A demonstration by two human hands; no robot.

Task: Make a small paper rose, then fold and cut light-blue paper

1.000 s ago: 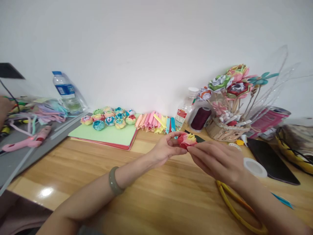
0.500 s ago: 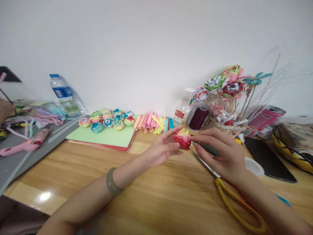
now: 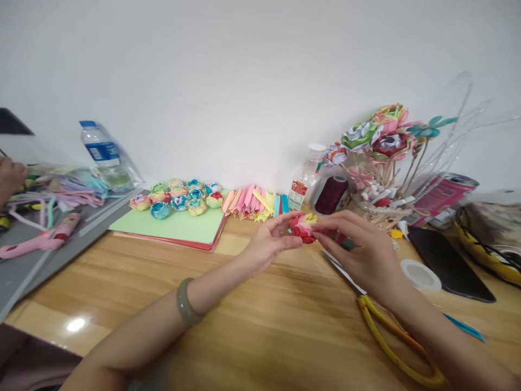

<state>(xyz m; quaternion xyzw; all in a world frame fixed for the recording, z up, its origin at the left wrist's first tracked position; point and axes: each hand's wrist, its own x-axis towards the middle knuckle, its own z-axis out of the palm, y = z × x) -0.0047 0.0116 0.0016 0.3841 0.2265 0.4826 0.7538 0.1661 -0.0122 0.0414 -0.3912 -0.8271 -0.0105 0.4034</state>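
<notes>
A small paper flower, red and pink with a yellow part, is held above the wooden table. My left hand grips its left side between thumb and fingers. On the other side, the fingertips of my right hand pinch at the flower's edge, and a dark green object partly shows behind these fingers. Below my right hand lie yellow-handled scissors, their blades pointing up-left. Several finished-looking paper flowers sit on green paper, with folded paper strips beside them.
A clear bottle, dark thread spool and flower arrangement stand behind my hands. A black phone and white lid lie right. At left are a water bottle, pink glue gun and another person's hand.
The flower has turned, its yellow part now towards my right fingers. My right hand has shifted slightly left. The other person's hand shows more at the left edge.
</notes>
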